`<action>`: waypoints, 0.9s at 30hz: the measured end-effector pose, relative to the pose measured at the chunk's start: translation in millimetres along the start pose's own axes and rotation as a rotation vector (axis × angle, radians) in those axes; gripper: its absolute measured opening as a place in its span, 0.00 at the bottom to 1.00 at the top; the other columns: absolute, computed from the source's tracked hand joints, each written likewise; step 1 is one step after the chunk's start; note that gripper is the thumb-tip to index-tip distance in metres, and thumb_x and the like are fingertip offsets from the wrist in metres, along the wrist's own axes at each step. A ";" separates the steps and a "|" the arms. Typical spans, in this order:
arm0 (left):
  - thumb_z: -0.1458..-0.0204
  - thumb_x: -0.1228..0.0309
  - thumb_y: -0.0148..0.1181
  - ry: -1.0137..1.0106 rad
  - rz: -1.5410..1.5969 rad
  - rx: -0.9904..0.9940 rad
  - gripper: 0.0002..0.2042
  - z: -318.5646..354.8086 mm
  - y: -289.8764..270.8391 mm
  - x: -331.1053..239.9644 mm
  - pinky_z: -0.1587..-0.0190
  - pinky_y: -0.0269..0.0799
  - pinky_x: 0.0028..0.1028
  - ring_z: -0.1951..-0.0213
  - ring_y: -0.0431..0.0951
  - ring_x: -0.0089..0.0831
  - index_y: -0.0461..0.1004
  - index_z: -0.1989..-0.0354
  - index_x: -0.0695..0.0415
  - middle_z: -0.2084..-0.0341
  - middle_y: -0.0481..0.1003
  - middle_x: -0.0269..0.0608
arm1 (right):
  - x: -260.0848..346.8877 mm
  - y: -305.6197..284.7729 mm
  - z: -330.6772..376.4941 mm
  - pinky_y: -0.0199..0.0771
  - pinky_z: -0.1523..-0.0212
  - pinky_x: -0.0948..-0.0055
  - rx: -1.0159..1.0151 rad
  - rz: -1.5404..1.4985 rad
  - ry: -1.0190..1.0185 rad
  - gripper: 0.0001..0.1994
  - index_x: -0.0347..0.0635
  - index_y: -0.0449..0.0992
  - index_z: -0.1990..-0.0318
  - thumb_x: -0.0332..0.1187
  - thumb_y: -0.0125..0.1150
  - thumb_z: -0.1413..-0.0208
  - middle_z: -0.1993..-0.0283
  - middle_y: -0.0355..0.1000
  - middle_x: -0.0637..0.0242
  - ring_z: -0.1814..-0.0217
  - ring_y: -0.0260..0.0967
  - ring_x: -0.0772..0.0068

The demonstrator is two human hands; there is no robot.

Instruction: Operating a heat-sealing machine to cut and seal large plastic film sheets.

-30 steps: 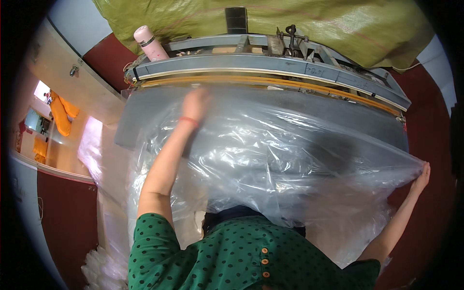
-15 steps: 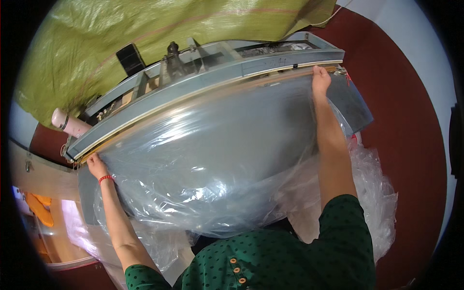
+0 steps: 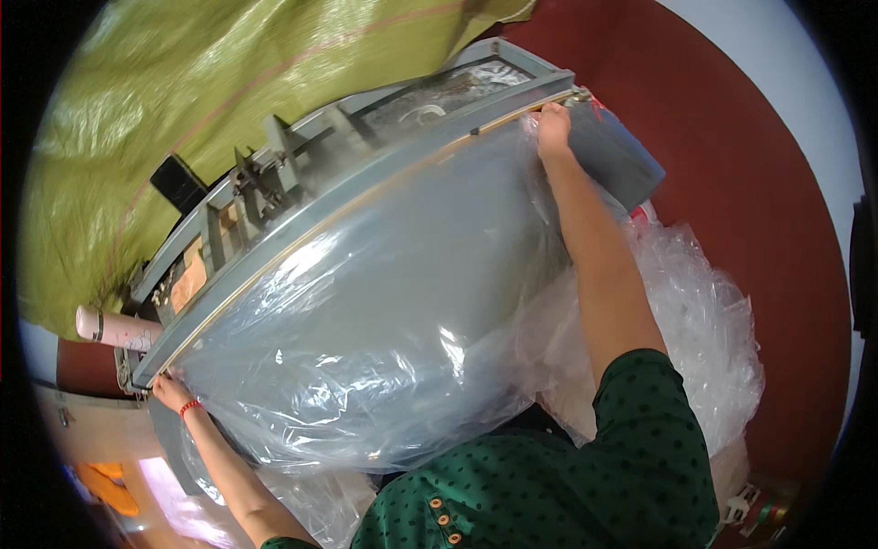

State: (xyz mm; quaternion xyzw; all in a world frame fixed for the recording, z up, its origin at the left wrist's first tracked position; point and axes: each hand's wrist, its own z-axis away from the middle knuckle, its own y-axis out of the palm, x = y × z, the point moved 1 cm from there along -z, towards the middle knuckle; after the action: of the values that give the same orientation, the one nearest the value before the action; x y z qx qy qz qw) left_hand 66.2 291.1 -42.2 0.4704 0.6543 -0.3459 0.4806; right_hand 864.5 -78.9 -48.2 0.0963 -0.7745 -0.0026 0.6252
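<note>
**Plastic bag stretched along the sealer bar**

The left hand [image 3: 169,392] and right hand [image 3: 552,128] each pinch an end of the large clear plastic bag [image 3: 384,339], its edge lying against the long grey metal sealing machine [image 3: 302,197]. Crumpled clear plastic [image 3: 704,320] lies nearby.

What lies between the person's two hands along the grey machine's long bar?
In the head view, the clear plastic sheet spans the whole stretch from the left hand to the right hand, its top edge lying against the grey machine's bar.
</note>
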 end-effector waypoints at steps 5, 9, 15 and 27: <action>0.51 0.71 0.41 0.004 -0.112 0.059 0.08 -18.9 -25.1 12.5 0.78 0.66 0.21 0.79 0.69 0.27 0.65 0.73 0.62 0.78 0.69 0.39 | 57.8 -45.0 19.4 0.66 0.76 0.79 0.038 0.078 0.170 0.13 0.39 0.66 0.62 0.40 0.44 0.45 0.71 0.68 0.66 0.75 0.67 0.79; 0.49 0.69 0.45 0.053 -0.069 0.260 0.06 14.5 -10.6 -26.8 0.75 0.61 0.16 0.77 0.64 0.20 0.64 0.69 0.58 0.77 0.65 0.32 | 55.6 -74.5 27.9 0.66 0.76 0.80 0.097 0.148 0.024 0.15 0.37 0.69 0.69 0.42 0.51 0.48 0.76 0.69 0.66 0.79 0.66 0.79; 0.49 0.73 0.47 0.232 0.216 0.019 0.02 85.4 -40.9 -132.5 0.72 0.57 0.13 0.74 0.60 0.13 0.64 0.68 0.55 0.77 0.62 0.27 | 74.0 -66.7 70.4 0.64 0.76 0.80 0.463 0.487 -0.146 0.13 0.36 0.71 0.79 0.39 0.59 0.53 0.82 0.65 0.72 0.79 0.62 0.82; 0.52 0.75 0.48 0.037 -0.123 0.085 0.04 53.1 -89.1 -40.1 0.72 0.56 0.15 0.75 0.60 0.15 0.66 0.68 0.58 0.77 0.62 0.27 | 120.4 -82.5 117.3 0.62 0.78 0.80 0.803 0.893 0.030 0.17 0.36 0.73 0.77 0.43 0.65 0.62 0.83 0.68 0.69 0.80 0.64 0.81</action>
State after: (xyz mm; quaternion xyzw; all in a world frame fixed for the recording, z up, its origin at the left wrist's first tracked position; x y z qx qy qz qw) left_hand 1.6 203.4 -19.7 0.4556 0.6754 -0.3934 0.4260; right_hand 738.8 -191.9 32.5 -0.0098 -0.6715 0.5547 0.4913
